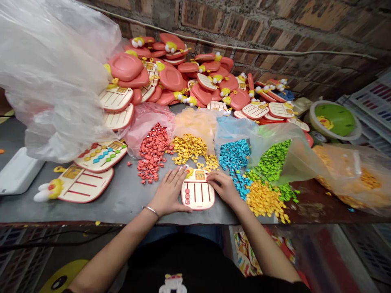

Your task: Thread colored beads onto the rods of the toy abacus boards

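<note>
A small cream toy abacus board (198, 193) with a red rim lies on the grey table (128, 199) right in front of me. My left hand (169, 190) lies flat beside its left edge, fingers stretched out and touching it. My right hand (222, 185) rests on the board's right edge with the fingers curled; I cannot make out anything in them. Just beyond the board lie heaps of small beads: red (151, 152), yellow (189, 148), blue (233, 154) and green (273, 160). More yellow beads (264, 201) lie by my right wrist.
A big pile of red-backed toy boards (183, 77) fills the back, against a brick wall. Two boards (81, 183) (102, 154) lie at the left, one with beads on it. A large clear plastic bag (51, 77) bulges at the left. A green bowl (334, 120) and a bag of orange pieces (357, 179) are at the right.
</note>
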Demonstrator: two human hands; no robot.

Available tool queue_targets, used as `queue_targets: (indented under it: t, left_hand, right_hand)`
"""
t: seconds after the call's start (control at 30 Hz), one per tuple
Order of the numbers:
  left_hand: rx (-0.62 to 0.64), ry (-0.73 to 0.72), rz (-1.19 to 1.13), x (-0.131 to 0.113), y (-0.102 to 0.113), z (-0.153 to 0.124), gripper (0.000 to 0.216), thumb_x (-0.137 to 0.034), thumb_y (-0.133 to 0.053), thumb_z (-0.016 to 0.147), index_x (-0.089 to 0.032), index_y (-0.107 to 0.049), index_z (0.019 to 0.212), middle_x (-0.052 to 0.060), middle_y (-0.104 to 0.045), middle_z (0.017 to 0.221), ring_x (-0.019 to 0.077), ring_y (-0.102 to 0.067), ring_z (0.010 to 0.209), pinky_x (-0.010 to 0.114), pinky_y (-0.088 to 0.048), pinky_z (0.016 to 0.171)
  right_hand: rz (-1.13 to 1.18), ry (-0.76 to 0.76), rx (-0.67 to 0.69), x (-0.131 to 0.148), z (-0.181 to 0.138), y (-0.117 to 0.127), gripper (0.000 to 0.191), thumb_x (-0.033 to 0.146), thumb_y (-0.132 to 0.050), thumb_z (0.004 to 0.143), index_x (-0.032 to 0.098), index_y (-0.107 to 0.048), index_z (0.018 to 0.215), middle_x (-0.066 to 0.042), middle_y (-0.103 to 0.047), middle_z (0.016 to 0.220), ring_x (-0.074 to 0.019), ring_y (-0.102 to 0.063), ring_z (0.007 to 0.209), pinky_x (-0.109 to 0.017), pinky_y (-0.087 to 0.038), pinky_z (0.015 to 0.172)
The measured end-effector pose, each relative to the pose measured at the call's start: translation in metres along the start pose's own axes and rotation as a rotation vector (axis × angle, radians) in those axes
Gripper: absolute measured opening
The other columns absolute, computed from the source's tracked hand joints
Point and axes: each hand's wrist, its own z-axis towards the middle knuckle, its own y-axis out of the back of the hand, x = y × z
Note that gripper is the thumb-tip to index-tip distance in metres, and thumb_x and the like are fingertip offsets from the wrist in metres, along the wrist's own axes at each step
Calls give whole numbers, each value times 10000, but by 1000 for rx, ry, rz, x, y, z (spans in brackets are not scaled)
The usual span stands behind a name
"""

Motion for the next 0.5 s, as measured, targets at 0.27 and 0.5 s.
queue_targets:
  t: [0.27,0.5]
  left_hand:
    - [32,-15,-9,-1,0,2,1297,-887,-568,579,-134,-127,1539,151,-185,1588,334,-160,1460,457,-134,1181]
    - [16,-30,-3,0,0,1,1299,-904,-541,574,-125,-152,1537,175,-203,1579,361,-181,1448,503,-117,1180]
  right_hand:
    - [115,-137,20,25,15,-35,125,220,-702,819,208,-626,918,-42,-713,821,-201,-665,770,-342,-525,741]
    - [370,-142,355,19,48,-19,139,295,-654,849,187,-627,932,-21,-704,805,-170,-672,723,-274,-523,658]
